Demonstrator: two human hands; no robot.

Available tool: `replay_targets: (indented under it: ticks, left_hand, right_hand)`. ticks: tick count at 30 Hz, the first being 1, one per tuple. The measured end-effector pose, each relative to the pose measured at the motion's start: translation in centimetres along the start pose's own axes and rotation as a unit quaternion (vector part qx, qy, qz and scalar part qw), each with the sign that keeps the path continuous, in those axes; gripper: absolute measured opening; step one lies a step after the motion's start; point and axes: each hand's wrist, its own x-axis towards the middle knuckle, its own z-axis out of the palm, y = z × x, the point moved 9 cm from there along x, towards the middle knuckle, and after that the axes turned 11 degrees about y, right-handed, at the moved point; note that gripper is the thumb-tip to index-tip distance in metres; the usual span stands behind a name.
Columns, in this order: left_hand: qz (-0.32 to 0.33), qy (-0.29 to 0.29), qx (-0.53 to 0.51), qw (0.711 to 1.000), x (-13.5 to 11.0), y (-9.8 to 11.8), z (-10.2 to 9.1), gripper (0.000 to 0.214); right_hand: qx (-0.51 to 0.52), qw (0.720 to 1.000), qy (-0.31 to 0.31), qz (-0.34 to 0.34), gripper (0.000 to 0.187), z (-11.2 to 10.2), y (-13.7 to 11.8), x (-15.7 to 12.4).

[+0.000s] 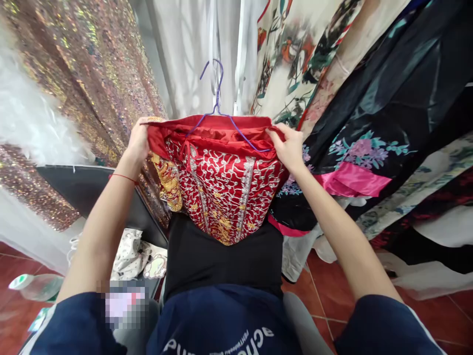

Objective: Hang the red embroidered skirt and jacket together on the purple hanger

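Note:
A red garment (pixel 229 187) with silver and gold embroidery hangs in front of me, its red band spread wide at the top. My left hand (pixel 139 143) is closed on the band's left end. At the right end, my right hand (pixel 290 148) pinches the same band. A purple wire hanger (pixel 218 106) stands between my hands, its arms reaching into the garment's top opening and its hook pointing up. Whether the hook rests on anything, I cannot tell. The garment's lower part lies against a black cloth over my lap.
Sequined fabric (pixel 107 59) and white feathers (pixel 33 108) are on the left. Floral garments (pixel 295 54) and a black embroidered one (pixel 369 128) hang on the right. A dark chair (pixel 92 192) holds a printed cloth (pixel 129 254); a plastic bottle (pixel 39 287) is at lower left.

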Motion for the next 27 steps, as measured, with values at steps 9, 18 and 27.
replay_targets:
  ticks: [9, 18, 27]
  left_hand:
    - [0.151, -0.001, 0.323, 0.934, -4.8, 9.3, -4.8, 0.032]
    - [0.325, -0.15, 0.109, 0.928, -20.5, 15.1, 4.9, 0.025]
    - [0.301, -0.11, -0.096, 0.942, -23.8, 14.1, 14.6, 0.035]
  right_hand:
    - [-0.023, 0.988, 0.149, -0.014, 0.033, -5.0, -2.4, 2.1]
    - [-0.119, 0.99, 0.079, -0.011, 0.031, -7.0, -7.2, -3.8]
    - [-0.131, 0.985, 0.074, 0.079, 0.035, -5.1, -3.1, -10.1]
